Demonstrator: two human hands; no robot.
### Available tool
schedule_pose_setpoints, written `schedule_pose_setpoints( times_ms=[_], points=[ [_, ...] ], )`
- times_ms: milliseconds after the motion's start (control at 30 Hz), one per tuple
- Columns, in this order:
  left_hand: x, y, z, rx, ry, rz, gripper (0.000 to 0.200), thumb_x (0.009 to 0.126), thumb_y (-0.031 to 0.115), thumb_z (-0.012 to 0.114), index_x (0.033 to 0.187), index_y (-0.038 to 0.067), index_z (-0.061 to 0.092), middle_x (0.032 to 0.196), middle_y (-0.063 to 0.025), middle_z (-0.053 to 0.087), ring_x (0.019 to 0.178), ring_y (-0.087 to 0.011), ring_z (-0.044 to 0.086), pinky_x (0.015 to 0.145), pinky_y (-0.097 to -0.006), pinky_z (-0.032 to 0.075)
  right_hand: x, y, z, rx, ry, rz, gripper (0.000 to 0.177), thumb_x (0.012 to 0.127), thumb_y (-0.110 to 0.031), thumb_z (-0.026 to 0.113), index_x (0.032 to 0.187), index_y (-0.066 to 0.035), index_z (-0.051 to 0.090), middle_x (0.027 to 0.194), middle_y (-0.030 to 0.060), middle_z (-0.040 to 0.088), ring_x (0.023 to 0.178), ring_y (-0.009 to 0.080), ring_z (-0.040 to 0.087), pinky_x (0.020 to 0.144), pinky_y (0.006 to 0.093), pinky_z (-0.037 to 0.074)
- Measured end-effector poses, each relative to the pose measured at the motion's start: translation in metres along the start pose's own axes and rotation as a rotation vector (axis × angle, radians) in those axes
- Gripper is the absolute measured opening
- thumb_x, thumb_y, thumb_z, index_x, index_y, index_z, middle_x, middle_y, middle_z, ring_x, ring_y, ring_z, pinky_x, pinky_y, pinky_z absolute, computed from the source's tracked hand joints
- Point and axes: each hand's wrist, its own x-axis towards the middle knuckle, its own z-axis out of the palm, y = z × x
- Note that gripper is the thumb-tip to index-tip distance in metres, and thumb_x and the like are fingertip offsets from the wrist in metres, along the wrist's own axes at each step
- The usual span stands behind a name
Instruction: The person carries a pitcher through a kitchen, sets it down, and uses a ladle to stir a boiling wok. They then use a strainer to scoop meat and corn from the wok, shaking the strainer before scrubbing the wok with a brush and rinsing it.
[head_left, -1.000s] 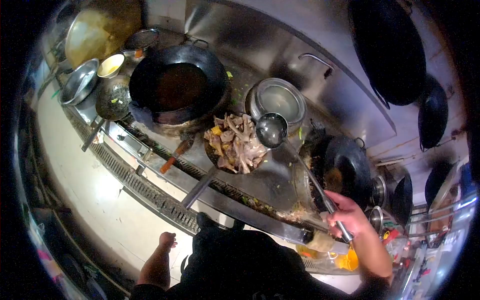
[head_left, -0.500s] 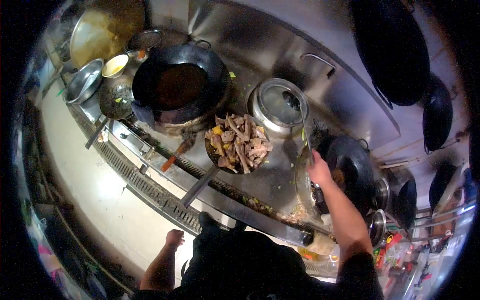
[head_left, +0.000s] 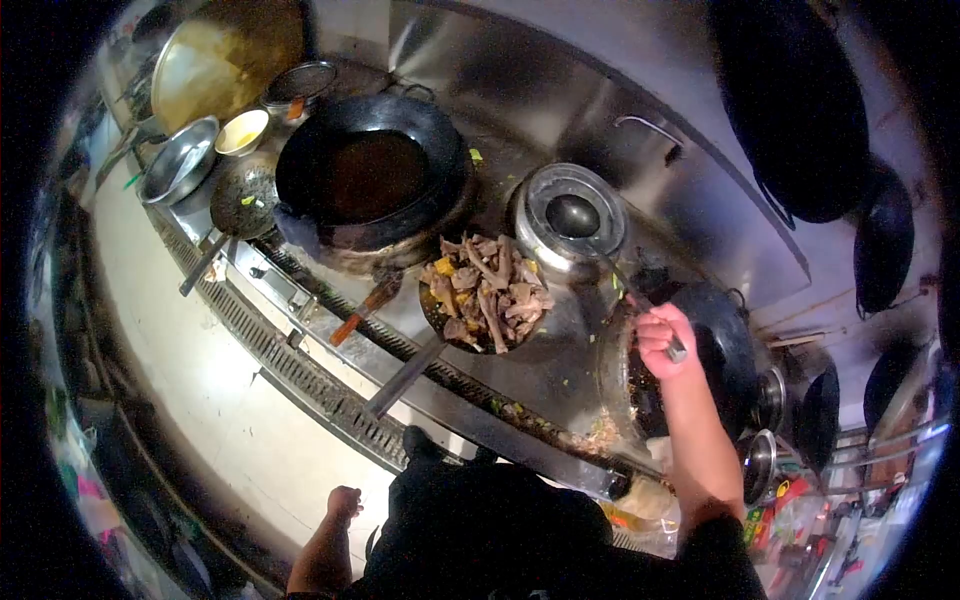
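Observation:
My right hand (head_left: 665, 340) is wrapped round the handle of a ladle (head_left: 572, 214), whose bowl is over the water in a round metal pot (head_left: 540, 250). To the left of that pot, a long-handled strainer (head_left: 408, 378) rests on the stove and holds a heap of meat pieces and bones (head_left: 487, 290). My left hand (head_left: 344, 503) hangs low beside my body, fingers curled; whether anything small is inside cannot be made out. A large black wok (head_left: 370, 180) with dark liquid sits behind and left of the strainer.
Another wok (head_left: 715, 350) stands at the right. A wooden-handled brush (head_left: 368, 305) lies near the stove's front edge. Further left are a second strainer (head_left: 245, 200), a metal bowl (head_left: 180, 165) and a yellow-white bowl (head_left: 242, 132). A tap (head_left: 650, 125) projects from the back wall.
My right hand has turned and risen slightly to the right, and the ladle's bowl now shows upright at the middle of the pot. The whole view has shifted slightly.

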Motion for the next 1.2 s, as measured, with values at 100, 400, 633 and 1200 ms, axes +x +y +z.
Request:
schedule_pose_setpoints(
  times_ms=[100,400,633,1200],
  points=[
    [0.011,0.016,0.003,0.013,-0.031,0.042,0.019,0.082,0.018,0.055,0.078,0.0,0.059,0.069,-0.01,0.061,0.054,-0.0199,0.062,0.042,-0.0311,0.048,-0.033,0.016,0.041,0.012,-0.026,0.071,0.013,0.085,-0.014,0.045,0.077,-0.004,0.046,0.064,0.0036,0.049,0.045,0.0096,0.048,0.038,0.0236,0.041],
    [0.009,0.095,0.012,-0.1,-0.121,0.205,0.015,0.084,0.015,0.057,0.086,0.0,0.057,0.068,-0.0074,0.057,0.05,-0.0191,0.058,0.041,-0.0299,0.045,-0.086,0.055,0.08,-0.147,0.101,0.145,0.035,0.083,-0.009,0.046,0.118,-0.005,0.046,0.065,0.0074,0.051,0.041,0.0128,0.046,0.032,0.0251,0.036],
    [0.044,0.062,0.0,0.004,-0.139,0.166,0.016,0.081,0.014,0.055,0.075,0.0,0.059,0.065,-0.01,0.059,0.051,-0.0203,0.061,0.042,-0.0308,0.047,-0.132,0.083,0.099,-0.762,0.413,0.012,0.07,0.072,0.002,0.053,0.138,-0.007,0.031,0.06,0.0134,0.051,0.039,0.0191,0.048,0.032,0.0294,0.035],
    [0.037,0.046,0.013,0.132,-0.005,0.319,0.027,0.082,0.022,0.062,0.088,-0.004,0.06,0.073,-0.0144,0.064,0.054,-0.0211,0.063,0.047,-0.0325,0.05,0.037,-0.008,-0.056,-2.566,0.797,-0.455,0.064,0.077,-0.003,0.056,0.136,-0.003,0.034,0.092,0.0187,0.064,0.054,0.0217,0.061,0.045,0.0352,0.046]
  ],
)
